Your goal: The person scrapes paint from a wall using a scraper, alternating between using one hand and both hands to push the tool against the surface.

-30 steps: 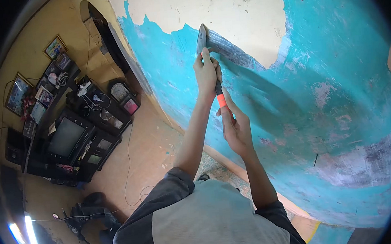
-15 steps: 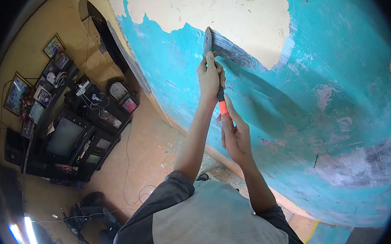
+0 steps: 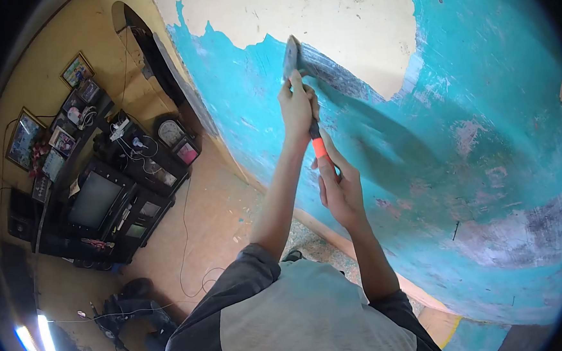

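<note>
two hands grip one scraper [image 3: 292, 56]: our left hand [image 3: 297, 107] clenched below the blade, our right hand [image 3: 339, 186] closed on the handle at 6 o'clock. blade touches the wall [image 3: 482, 99], 12 o'clock.

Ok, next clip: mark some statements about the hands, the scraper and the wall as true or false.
1. Both hands hold the scraper. True.
2. The left hand grips nearer the blade than the right hand. True.
3. The handle is blue all over. False: an orange band shows between the hands.
4. Turquoise paint covers everything in front of the person. False: the wall has a large bare cream patch at the top.
5. A television stands at the left of the room. True.
</note>
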Demonstrator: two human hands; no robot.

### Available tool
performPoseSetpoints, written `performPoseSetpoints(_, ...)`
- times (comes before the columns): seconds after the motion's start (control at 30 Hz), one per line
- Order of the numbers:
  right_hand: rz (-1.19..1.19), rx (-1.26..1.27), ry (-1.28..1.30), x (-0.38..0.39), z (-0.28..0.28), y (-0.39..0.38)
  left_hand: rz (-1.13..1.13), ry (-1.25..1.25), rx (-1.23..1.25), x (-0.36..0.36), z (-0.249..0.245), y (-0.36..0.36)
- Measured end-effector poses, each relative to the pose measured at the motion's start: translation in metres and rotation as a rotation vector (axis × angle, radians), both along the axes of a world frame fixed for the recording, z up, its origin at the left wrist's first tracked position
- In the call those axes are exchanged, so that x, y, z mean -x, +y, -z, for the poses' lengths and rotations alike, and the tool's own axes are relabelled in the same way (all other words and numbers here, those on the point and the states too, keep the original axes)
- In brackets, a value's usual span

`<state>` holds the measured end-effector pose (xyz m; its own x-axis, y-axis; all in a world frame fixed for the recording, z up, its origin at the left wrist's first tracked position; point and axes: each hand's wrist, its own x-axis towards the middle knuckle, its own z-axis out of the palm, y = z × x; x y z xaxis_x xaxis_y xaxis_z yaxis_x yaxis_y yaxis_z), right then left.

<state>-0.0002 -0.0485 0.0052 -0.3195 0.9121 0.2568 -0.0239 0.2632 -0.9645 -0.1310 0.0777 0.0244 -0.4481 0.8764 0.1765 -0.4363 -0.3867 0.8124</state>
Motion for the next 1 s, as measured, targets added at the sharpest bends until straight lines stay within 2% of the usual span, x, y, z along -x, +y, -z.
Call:
performPoseSetpoints(0.13, 0.051, -0.051, -0.032, -0.016, 0.005, -0.021, 0.055, 0.038, 0.066, -0.026, 0.004, -0.02)
performPoseSetpoints(0.2, 0.057, 0.146, -0.022, -0.021, -0.011, -0.031, 0.061, 0.01, 0.072, -0.028, 0.003, -0.023)
performPoseSetpoints(0.27, 0.047, 0.15, -0.02, -0.017, -0.012, -0.022, 0.054, -0.003, 0.073, -0.023, 0.002, -0.015)
performPoseSetpoints(0.37, 0.022, -0.066, -0.019, -0.006, -0.002, -0.003, 0.042, 0.012, 0.006, -0.008, -0.004, -0.008)
performPoseSetpoints(0.6, 0.055, -0.047, -0.035, -0.026, -0.002, -0.016, 0.055, -0.009, 0.01, -0.029, 0.003, -0.013)
performPoseSetpoints(0.63, 0.055, 0.051, -0.063, -0.03, -0.012, -0.021, 0.062, -0.01, 0.018, -0.033, 0.001, -0.017)
performPoseSetpoints(0.77, 0.045, 0.141, -0.038, -0.033, -0.017, -0.024, 0.06, -0.011, 0.029, -0.036, -0.003, -0.019)
performPoseSetpoints(0.83, 0.053, -0.078, -0.064, -0.03, -0.007, -0.014, 0.058, -0.001, 0.022, -0.033, -0.003, -0.015)
performPoseSetpoints(1.0, 0.04, -0.054, -0.043, -0.026, -0.004, -0.009, 0.043, 0.01, 0.005, -0.026, 0.0, -0.01)
